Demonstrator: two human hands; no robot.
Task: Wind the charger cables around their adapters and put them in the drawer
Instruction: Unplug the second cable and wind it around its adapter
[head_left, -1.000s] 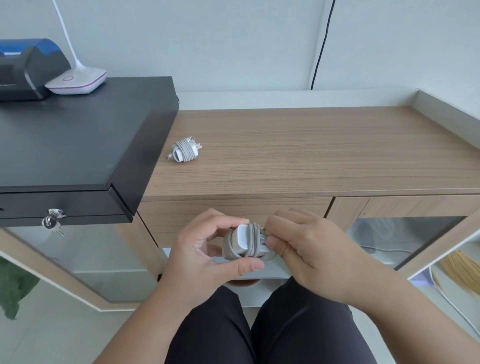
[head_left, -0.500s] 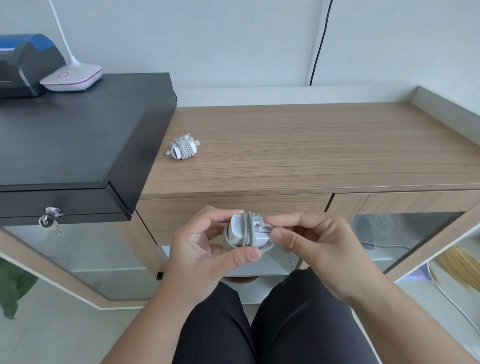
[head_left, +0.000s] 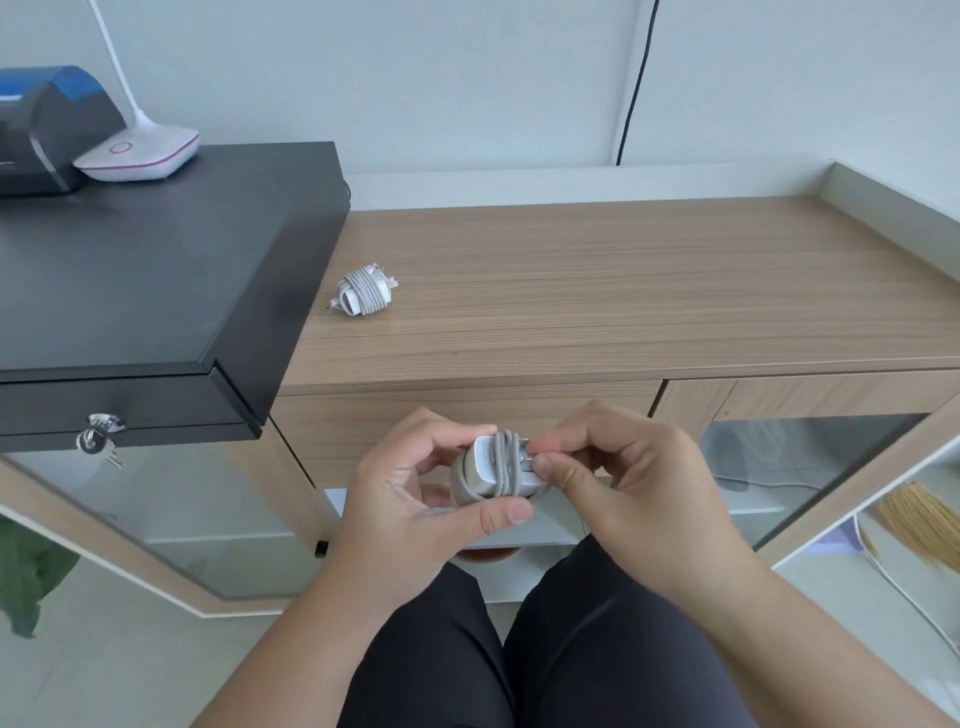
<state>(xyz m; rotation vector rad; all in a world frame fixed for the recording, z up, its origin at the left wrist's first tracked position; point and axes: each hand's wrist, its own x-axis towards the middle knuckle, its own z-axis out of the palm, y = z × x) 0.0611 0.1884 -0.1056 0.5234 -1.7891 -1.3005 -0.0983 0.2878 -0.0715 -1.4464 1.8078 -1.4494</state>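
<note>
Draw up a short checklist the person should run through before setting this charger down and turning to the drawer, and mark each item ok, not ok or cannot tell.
1. Cable wound around the held adapter: ok, several grey loops circle its body.
2. Cable end secured: cannot tell; the right hand pinches at the plug side and hides the tip.
3. Adapter held firmly: ok, the left hand grips it between thumb and fingers.
4. Other charger finished: ok, it lies wound on the wooden counter.
5. Drawer open and ready: cannot tell; no open drawer is visible, and the black box front is closed with keys in its lock.
</note>
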